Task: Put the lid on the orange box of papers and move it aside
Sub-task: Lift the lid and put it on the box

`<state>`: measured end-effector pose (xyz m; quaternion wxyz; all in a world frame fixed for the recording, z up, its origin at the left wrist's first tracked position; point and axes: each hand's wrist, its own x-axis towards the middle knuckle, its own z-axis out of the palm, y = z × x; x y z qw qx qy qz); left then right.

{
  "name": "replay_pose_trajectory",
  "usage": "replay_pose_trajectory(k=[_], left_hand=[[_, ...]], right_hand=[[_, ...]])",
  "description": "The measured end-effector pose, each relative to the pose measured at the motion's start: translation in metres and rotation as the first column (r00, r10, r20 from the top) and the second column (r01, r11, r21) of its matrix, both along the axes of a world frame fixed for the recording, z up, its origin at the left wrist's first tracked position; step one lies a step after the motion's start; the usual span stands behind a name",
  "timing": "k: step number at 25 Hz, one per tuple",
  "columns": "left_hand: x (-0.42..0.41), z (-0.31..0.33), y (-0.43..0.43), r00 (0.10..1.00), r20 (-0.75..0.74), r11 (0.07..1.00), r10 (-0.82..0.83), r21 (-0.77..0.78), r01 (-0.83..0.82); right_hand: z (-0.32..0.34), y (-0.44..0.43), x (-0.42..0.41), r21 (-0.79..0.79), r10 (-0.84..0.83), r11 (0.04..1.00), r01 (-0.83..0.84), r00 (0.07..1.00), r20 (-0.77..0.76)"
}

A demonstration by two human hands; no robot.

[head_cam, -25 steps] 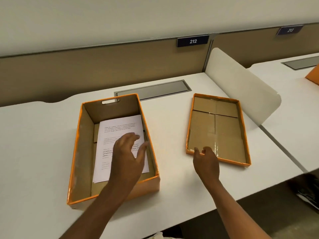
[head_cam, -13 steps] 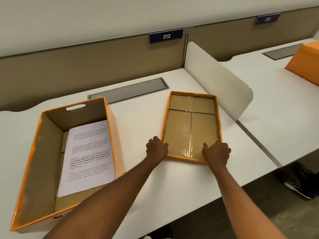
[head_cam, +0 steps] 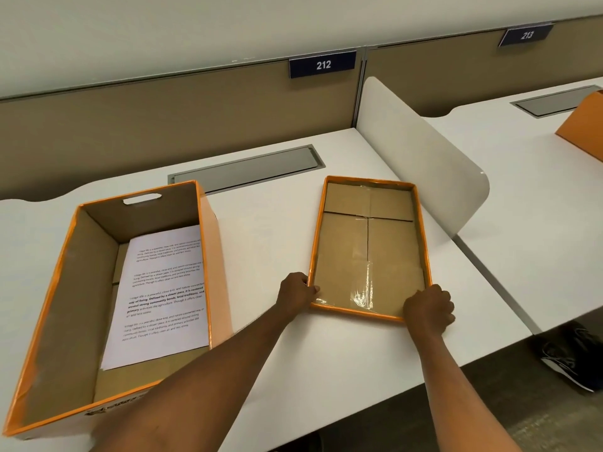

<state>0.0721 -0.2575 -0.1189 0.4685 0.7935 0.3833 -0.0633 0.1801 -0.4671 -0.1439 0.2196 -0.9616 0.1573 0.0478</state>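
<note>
A: Where is the shallow orange-rimmed cardboard lid (head_cam: 368, 246) found?

B: It is laid upside down, brown inside up, on the white desk (head_cam: 270, 243) at about 2 o'clock from the open orange cardboard box (head_cam: 42, 321) — well apart from it, with bare desk between.

A: And the hands?

B: The left hand (head_cam: 295, 293) is closed around the lid's near left corner; the right hand (head_cam: 429, 308) is curled over the near right corner, fingers wrapped on the rim. Both are seen gripping the lid, which appears to rest flat on the desk.

A: What is held in the box?

B: A white printed sheet of paper (head_cam: 166, 291) is laid on its floor, tilted slightly. A handle slot is cut in the far wall, at 12 o'clock.

A: Anything else?

B: A grey metal cable flap (head_cam: 244, 169) is set into the desk behind both — and a white rounded divider panel (head_cam: 424, 158) stands at 3 o'clock from the lid. A blue sign marked 212 (head_cam: 322, 64) is fixed on the beige partition behind.
</note>
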Motion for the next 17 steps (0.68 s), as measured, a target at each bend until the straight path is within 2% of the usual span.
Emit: replay_pose_trajectory(k=[3,5,8,11,13,15,17], left_hand=[[-0.003,0.006,0.007,0.997,0.056,0.999,0.045,0.022,-0.046],[-0.007,0.018,0.014,0.985,0.103,0.99,0.135,-0.043,-0.131],[-0.019,0.04,0.029,0.962,0.167,0.975,0.217,-0.075,-0.207],[-0.035,0.072,0.05,0.965,0.178,0.981,0.193,-0.008,-0.194],[-0.043,0.101,0.063,0.971,0.183,0.969,0.152,0.165,-0.183],[-0.044,0.139,0.067,0.95,0.293,0.927,0.105,0.317,-0.2],[-0.043,0.182,0.069,0.888,0.456,0.955,0.057,0.234,-0.182]], right_hand=[[0.005,0.001,0.0,0.132,-0.017,0.991,0.009,0.998,0.061],[0.016,0.006,0.0,0.196,-0.017,0.981,-0.002,0.995,0.097],[0.047,0.024,-0.001,0.241,0.044,0.966,-0.09,0.981,0.19],[0.091,0.052,-0.006,0.302,0.119,0.928,-0.22,0.94,0.319],[0.121,0.071,-0.014,0.313,0.16,0.902,-0.297,0.904,0.397],[0.151,0.086,-0.027,0.325,0.174,0.879,-0.349,0.869,0.464],[0.181,0.102,-0.047,0.32,0.177,0.858,-0.402,0.815,0.552]])
